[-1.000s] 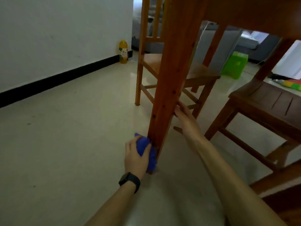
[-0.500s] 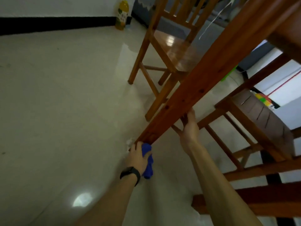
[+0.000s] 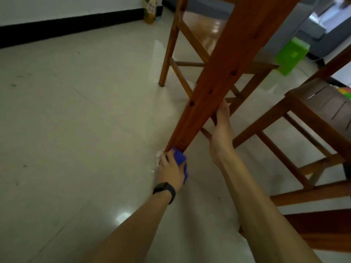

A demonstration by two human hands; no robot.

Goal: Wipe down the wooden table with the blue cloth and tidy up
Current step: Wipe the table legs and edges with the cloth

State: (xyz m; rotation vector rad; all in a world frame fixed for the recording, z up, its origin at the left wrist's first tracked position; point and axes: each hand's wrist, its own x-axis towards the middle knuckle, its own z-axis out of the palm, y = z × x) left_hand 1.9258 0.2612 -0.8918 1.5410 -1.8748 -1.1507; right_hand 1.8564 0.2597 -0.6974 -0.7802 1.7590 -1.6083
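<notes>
A thick wooden table leg (image 3: 218, 76) slants down from the upper right to the floor at the centre. My left hand (image 3: 171, 170), with a black band on its wrist, grips the bunched blue cloth (image 3: 180, 160) and presses it against the foot of the leg. A small white scrap (image 3: 158, 154) lies on the floor beside that hand. My right hand (image 3: 221, 130) reaches behind the leg partway up, its fingers touching the leg's back side; the fingertips are hidden by the wood.
A wooden chair (image 3: 197, 33) stands behind the leg, another chair (image 3: 311, 111) at the right. A yellow bottle (image 3: 150, 10) sits by the black skirting at the wall. A green box (image 3: 290, 55) is at the far right. Pale tiled floor (image 3: 76, 120) spreads left.
My left hand slid the cloth down the leg to its foot. My right hand stayed behind the leg. The view tilted, so the leg now leans to the right.
</notes>
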